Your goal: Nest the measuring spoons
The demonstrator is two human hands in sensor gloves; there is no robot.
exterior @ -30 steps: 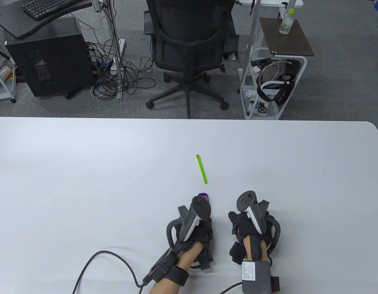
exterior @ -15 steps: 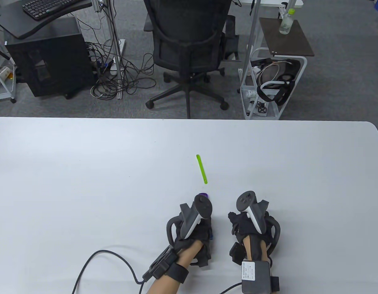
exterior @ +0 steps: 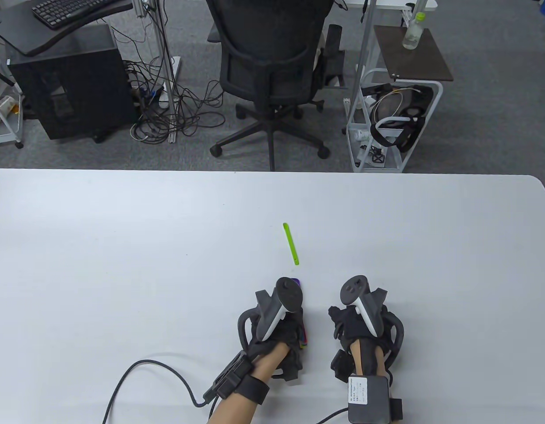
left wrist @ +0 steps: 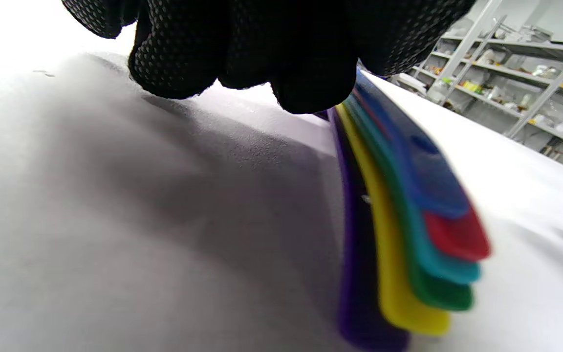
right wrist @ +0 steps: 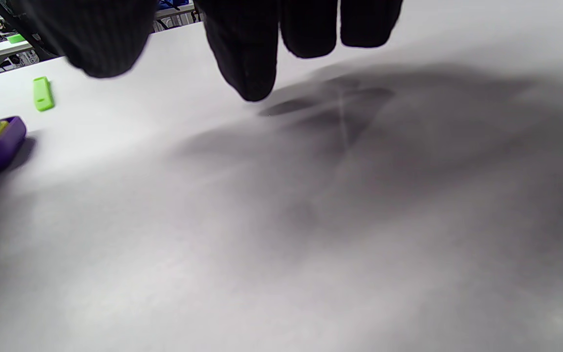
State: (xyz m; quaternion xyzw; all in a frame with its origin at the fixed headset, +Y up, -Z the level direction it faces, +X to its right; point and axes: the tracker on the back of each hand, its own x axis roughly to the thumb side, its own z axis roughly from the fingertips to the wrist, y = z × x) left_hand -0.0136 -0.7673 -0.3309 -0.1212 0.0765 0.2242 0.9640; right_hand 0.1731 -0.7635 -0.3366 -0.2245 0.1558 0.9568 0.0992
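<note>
We see the left hand (exterior: 279,329) shift slightly left and back; the spoon stack (left wrist: 399,234) in its grip now fans its handle ends below the fingers (left wrist: 306,73).

The spoons (left wrist: 399,230) are stacked in purple, yellow, green, teal, red and blue. A lime-green stick (exterior: 291,243) lies on the white table (exterior: 122,247). Both gloves (exterior: 365,327) are black, their trackers (exterior: 281,309) grey and white. The chair (exterior: 272,57) is black.
</note>
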